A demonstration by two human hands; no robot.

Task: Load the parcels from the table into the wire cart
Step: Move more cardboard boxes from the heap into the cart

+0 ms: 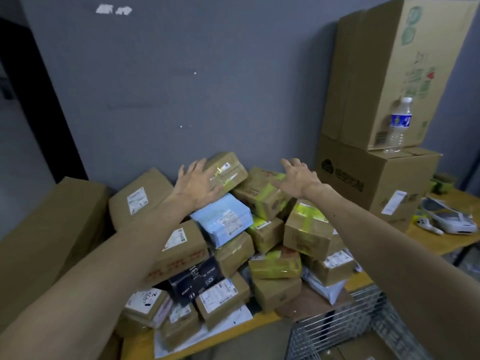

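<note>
Brown cardboard parcels (181,250) are heaped on the yellow table (140,344) against a grey wall, with the wire cart (345,315) at the table's near right edge. Left hand (197,183) has fingers spread straight at the left side of the topmost taped box (231,172), contact unclear. Right hand (298,178) is also splayed, holding nothing, over the yellow-taped box (262,196) just right of it; a water bottle (398,123) stands on the stacked cartons (363,172) far right.

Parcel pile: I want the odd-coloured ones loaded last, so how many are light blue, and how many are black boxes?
Light blue parcel: 1
Black box: 1
Total: 2
</note>
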